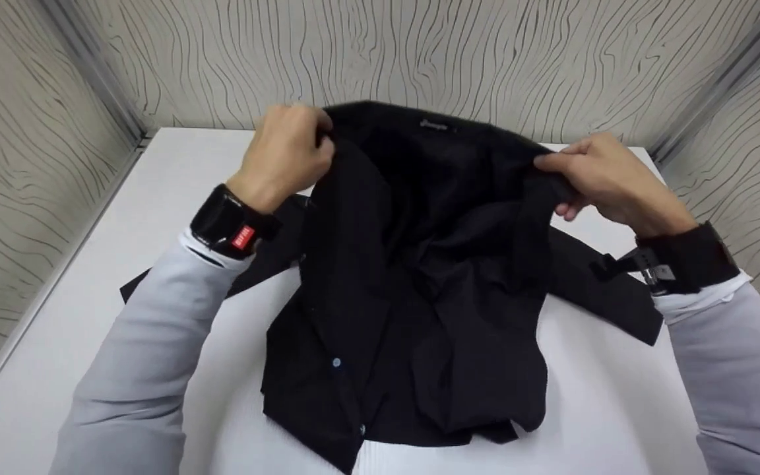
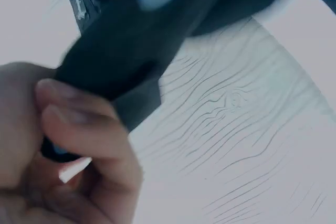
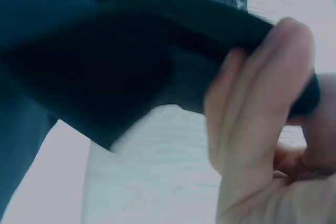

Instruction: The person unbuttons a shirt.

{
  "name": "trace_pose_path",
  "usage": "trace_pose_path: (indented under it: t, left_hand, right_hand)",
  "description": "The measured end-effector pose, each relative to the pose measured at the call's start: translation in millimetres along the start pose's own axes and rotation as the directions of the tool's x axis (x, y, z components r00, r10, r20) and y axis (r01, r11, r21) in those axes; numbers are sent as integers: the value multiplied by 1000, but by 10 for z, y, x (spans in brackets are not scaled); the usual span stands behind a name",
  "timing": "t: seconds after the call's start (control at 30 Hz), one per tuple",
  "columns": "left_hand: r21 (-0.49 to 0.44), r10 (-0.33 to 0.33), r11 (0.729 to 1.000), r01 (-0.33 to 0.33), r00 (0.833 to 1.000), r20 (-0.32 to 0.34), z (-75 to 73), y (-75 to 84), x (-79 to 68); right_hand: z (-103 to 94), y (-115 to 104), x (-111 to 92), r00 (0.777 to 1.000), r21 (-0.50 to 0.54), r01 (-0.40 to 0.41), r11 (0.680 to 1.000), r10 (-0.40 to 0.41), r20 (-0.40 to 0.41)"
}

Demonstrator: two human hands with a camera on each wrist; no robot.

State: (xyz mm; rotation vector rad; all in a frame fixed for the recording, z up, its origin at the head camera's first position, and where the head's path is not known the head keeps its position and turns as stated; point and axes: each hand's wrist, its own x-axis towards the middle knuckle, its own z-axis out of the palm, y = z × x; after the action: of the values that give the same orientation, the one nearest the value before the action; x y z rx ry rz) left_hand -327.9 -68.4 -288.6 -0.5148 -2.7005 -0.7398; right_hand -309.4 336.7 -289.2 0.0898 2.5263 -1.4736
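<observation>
A black button-up shirt [image 1: 485, 343] is spread over the white table, its collar end raised toward the back and its inside facing up. A small label [image 1: 434, 125] shows at the neck. My left hand [image 1: 291, 148] grips the shirt's upper left edge with curled fingers. On the other side, my right hand [image 1: 601, 171] pinches the upper right edge between thumb and fingers. Both wrist views show black cloth, blurred, held in the fingers. Pale buttons [image 1: 336, 363] run down the left front edge. Sleeves [image 1: 604, 284] stretch out to either side beneath my forearms.
The white table [image 1: 591, 382] lies under the shirt. Wood-grain patterned panels [image 1: 380, 53] stand behind it and at both sides, with grey metal posts [image 1: 83, 59] at the corners. Each wrist wears a black strap [image 1: 690, 257] with a device.
</observation>
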Motion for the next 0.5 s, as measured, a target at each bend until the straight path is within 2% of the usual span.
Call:
trace_pose_path:
  t: [0.03,0.07,0.13,0.23,0.3,0.37,0.4,0.47,0.5]
  left_hand:
    - [-45,-30,999,30,999,-13,-46,2,52]
    - [-100,-67,993,66,998,-11,-84,6,105]
    - [-194,-140,971,141,990,20,-127,25,212]
    - [-317,-227,918,238,971,72,-93,57,379]
    - [-397,-247,878,269,963,106,-11,64,489]
    - [-449,-232,852,270,963,139,108,50,589]
    - [-470,-207,843,262,964,168,181,32,633]
    - [-472,-148,846,250,959,243,329,-30,695]
    - [-453,-117,858,243,950,288,401,-75,712]
  right_hand:
    - [27,-56,34,1000,143,3,990,-3,3]
    - [68,-113,69,1000,269,5,963,-6,3]
    - [168,-226,144,999,466,28,884,-36,9]
    - [357,-357,283,996,633,61,771,-90,13]
    - [505,-409,400,994,680,81,729,-110,0]
    - [660,-424,527,993,700,97,707,-119,-18]
    - [736,-416,590,992,698,103,709,-128,-17]
    - [874,-371,705,987,666,111,737,-160,13]
    - [924,-331,751,983,638,112,762,-179,41]
